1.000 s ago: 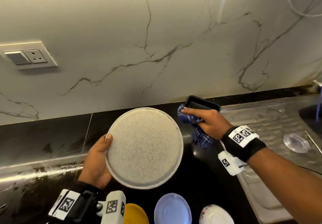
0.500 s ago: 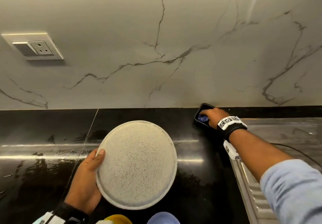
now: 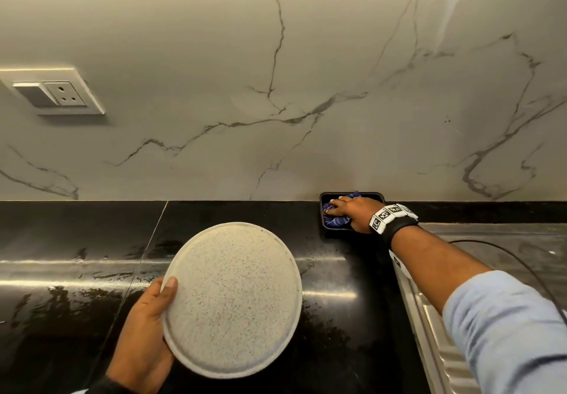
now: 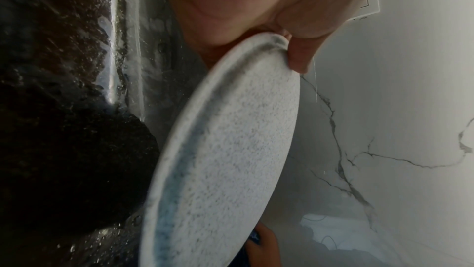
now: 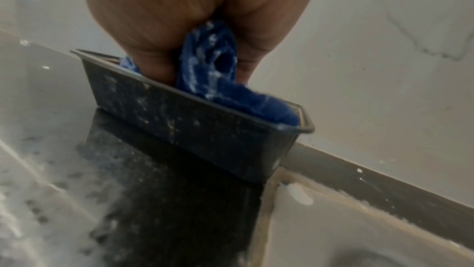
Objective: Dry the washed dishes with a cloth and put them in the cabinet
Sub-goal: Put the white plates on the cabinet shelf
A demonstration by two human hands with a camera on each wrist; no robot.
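Marble wall (image 3: 306,71) backs a wet, glossy black tabletop (image 3: 61,240), above which the left hand (image 3: 144,332) grips the speckled plate (image 3: 233,298) by its rim, thumb on top and tilted toward the viewer. The right hand (image 3: 349,212) rests on the blue cloth (image 3: 333,220) bunched in a black tray (image 3: 380,198) by the wall, fingers closing round its folds. Rigid, breakable and probably slick, the plate wants that rim pinch; the cloth is limp and gathers anywhere.
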